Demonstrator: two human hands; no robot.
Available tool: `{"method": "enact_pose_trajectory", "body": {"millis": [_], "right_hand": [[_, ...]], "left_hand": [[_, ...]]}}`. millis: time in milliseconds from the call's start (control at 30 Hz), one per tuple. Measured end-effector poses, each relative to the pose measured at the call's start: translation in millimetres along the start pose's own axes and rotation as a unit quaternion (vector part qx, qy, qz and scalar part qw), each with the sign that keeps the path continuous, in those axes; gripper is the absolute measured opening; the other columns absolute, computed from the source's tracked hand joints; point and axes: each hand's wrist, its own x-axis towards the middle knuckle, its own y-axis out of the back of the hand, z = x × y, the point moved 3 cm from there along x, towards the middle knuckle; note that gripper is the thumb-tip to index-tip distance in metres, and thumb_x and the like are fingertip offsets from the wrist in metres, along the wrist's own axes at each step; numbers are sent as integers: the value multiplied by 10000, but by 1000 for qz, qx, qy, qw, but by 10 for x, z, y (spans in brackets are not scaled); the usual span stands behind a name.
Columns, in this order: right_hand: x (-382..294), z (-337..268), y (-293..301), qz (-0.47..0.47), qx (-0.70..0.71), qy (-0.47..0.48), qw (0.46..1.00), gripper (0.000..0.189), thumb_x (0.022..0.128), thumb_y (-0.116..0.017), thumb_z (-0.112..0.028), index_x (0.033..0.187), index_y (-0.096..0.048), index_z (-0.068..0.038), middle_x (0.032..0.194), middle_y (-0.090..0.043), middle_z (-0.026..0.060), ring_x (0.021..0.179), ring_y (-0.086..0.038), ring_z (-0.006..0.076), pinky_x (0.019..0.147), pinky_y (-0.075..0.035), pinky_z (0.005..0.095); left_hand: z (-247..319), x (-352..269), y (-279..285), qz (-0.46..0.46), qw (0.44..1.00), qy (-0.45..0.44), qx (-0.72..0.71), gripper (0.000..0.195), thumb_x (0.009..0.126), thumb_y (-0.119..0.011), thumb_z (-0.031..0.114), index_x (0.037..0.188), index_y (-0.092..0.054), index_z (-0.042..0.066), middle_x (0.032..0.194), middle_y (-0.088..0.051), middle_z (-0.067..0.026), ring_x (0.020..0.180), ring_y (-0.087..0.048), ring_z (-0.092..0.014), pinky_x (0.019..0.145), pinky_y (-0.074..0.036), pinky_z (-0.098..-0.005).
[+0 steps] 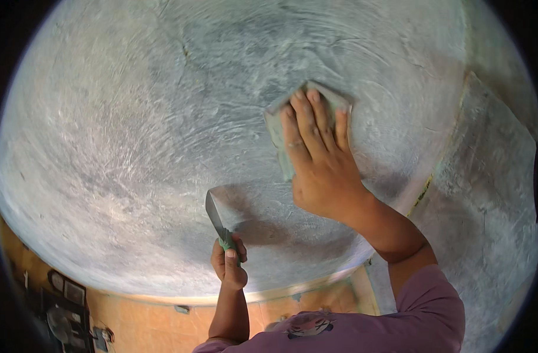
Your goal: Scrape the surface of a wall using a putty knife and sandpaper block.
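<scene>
Before me is a grey plastered wall (132, 132) covered in swirling scratch marks. My right hand (328, 167) lies flat with fingers spread, pressing a folded sheet of sandpaper (275, 125) against it. The sheet is greenish-grey with creased edges; its rubbing face is hidden. Lower and to the left, my left hand (231, 264) grips a putty knife by its green handle (226, 242). The knife's metal blade (212, 209) points upward, apart from the sandpaper, and casts a shadow on the wall.
A rough plastered return wall (485, 189) meets this one at a corner on the right. Orange floor tiles (163, 326) show below. At the lower left are a fan (59, 324), a dark shelf and framed items (74, 292). A small grey block (182, 309) lies near the wall's foot.
</scene>
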Motion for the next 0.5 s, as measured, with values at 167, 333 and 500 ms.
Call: {"method": "enact_pose_trajectory", "body": {"millis": [167, 333, 500], "right_hand": [[29, -466, -294, -29, 33, 104, 994, 553, 751, -425, -53, 1298, -384, 17, 1396, -326, 187, 1319, -269, 354, 1058, -111, 549], [-115, -460, -370, -83, 24, 32, 996, 653, 700, -458, -29, 1338, -326, 7, 1426, -268, 197, 1337, -211, 382, 1055, -81, 574], [331, -1067, -495, -19, 6, -23, 1000, 628, 724, -465, -18, 1338, -335, -12, 1442, -243, 164, 1341, -218, 348, 1042, -114, 589]], "left_hand": [[54, -2, 82, 28, 999, -16, 16, 444, 883, -473, 410, 1018, -535, -9, 646, -476, -33, 522, -399, -83, 468, -305, -212], [100, -15, 624, 16, 999, -29, 2, 445, 878, -482, 404, 1031, -520, -12, 658, -475, -46, 531, -404, -97, 469, -315, -219], [189, 149, 1095, -28, 999, -29, 1, 417, 887, -467, 383, 990, -525, -17, 681, -500, -48, 534, -424, -87, 473, -318, -212]]}}
